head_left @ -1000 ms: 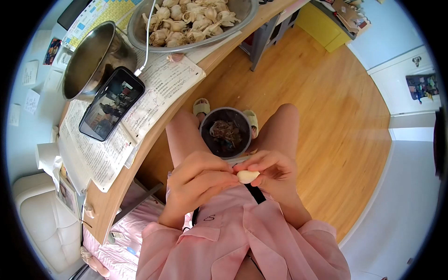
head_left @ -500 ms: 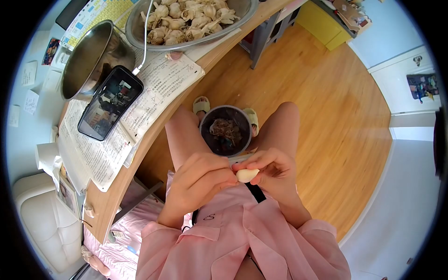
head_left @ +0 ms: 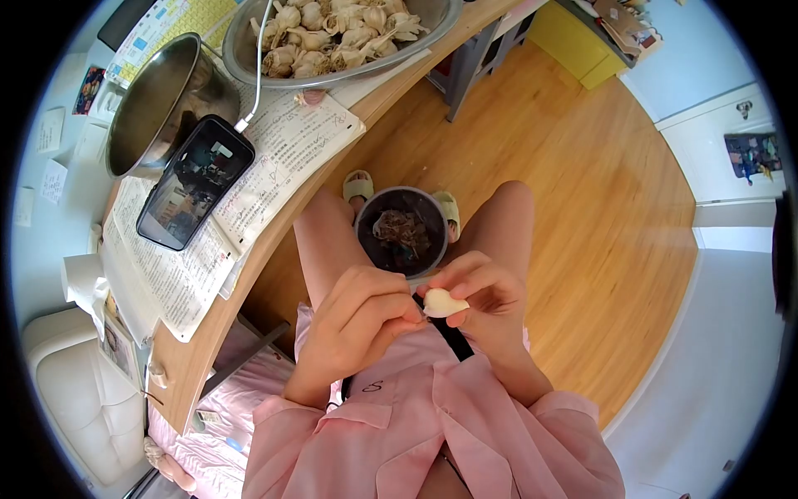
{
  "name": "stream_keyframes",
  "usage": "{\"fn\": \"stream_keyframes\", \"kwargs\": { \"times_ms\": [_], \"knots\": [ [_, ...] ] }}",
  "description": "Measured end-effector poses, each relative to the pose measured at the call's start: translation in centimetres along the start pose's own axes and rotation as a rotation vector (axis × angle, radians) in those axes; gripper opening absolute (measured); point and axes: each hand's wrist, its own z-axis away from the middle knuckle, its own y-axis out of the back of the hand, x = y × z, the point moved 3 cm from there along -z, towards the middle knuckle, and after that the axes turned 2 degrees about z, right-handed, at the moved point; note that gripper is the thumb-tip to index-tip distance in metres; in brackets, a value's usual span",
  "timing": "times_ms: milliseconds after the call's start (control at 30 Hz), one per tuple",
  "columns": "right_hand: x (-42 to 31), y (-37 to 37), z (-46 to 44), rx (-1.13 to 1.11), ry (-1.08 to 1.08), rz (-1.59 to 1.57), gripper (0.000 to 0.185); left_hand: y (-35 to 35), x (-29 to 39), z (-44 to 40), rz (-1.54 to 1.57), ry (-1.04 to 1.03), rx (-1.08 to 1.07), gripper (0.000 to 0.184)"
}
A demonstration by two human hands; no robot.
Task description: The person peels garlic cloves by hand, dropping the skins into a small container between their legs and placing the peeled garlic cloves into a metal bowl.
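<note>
A pale, peeled-looking garlic clove [head_left: 445, 303] is pinched between the thumb and fingers of my right hand [head_left: 490, 298], above my lap. Just left of the clove, my left hand [head_left: 363, 320] is closed, its thumb and fingertips pressed together at the clove's left end. Whatever those fingertips grip is too small to make out. Beneath and beyond both hands, a dark round bin [head_left: 371, 260] with papery scraps [head_left: 401, 233] inside stands on the floor between my feet.
On the desk [head_left: 193, 366] at left are a metal bowl of garlic bulbs [head_left: 332, 37], a steel pot [head_left: 155, 104], a phone [head_left: 196, 183] with a white cable, and open papers [head_left: 287, 150]. A yellow box [head_left: 569, 46] stands at the back.
My right hand has risen slightly with the clove, which is turned and shows a broader side. The left fingertips have shifted slightly away from the clove's middle.
</note>
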Motion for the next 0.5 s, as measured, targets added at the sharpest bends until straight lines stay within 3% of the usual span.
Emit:
{"fn": "stream_keyframes", "kwargs": {
  "times_ms": [500],
  "knots": [
    [-0.10, -0.22, -0.28, -0.017, 0.006, 0.060, 0.032, 0.03, -0.02, -0.02, 0.141, -0.111, 0.095, 0.023]
  ]
}}
